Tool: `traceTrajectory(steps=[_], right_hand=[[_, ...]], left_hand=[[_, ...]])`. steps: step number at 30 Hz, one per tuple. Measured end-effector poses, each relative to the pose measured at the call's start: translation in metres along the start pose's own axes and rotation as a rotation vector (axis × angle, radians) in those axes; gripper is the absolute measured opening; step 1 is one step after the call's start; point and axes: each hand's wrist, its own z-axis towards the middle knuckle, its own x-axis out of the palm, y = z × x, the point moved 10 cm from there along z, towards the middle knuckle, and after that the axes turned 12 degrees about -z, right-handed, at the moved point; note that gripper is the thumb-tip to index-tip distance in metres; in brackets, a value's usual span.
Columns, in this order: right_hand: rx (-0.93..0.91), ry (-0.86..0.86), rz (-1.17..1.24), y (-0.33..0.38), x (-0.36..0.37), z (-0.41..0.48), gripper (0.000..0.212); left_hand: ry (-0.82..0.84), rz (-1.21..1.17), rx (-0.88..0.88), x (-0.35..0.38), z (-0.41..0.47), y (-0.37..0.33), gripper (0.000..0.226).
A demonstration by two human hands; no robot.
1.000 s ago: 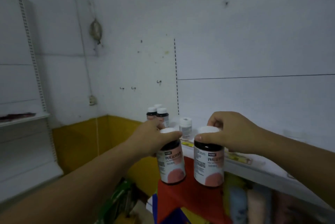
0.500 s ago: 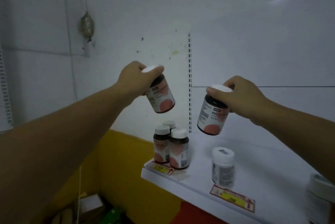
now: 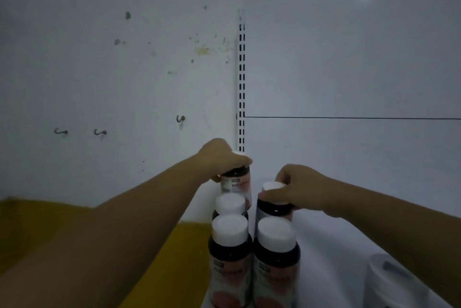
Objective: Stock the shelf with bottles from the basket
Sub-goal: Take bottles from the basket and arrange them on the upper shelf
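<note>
My left hand (image 3: pixel 219 158) grips the white cap of a dark bottle with a pink label (image 3: pixel 235 184), held at the back of the white shelf (image 3: pixel 331 245) by the wall. My right hand (image 3: pixel 296 186) grips the cap of a second dark bottle (image 3: pixel 273 209) just to the right of it. In front of them stand three more white-capped dark bottles: one in the middle row (image 3: pixel 230 205), one at the front left (image 3: pixel 230 258) and one at the front right (image 3: pixel 275 263). The basket is out of view.
A white bottle (image 3: pixel 394 282) stands on the shelf at the lower right. A slotted upright (image 3: pixel 241 83) runs up the white back wall. Small hooks (image 3: pixel 99 132) stick out of the wall on the left. A yellow wall band (image 3: pixel 30 220) lies below left.
Both hands have come down and forward with their bottles, from mid-air to the back of the shelf behind the standing bottles. The camera has moved closer to the shelf.
</note>
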Motion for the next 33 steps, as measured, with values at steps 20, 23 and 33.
traceTrajectory(steps=[20, 23, 33], right_hand=[[-0.018, -0.161, -0.822, -0.087, -0.095, -0.062, 0.071], [0.038, -0.182, -0.843, -0.128, -0.133, -0.128, 0.073], [0.300, -0.206, -0.903, -0.304, -0.230, -0.412, 0.070]], left_hand=[[0.317, 0.559, 0.309, 0.109, -0.061, -0.126, 0.074], [0.341, 0.630, 0.431, 0.160, -0.104, -0.177, 0.077], [0.475, 0.355, 0.749, 0.392, -0.289, -0.335, 0.069]])
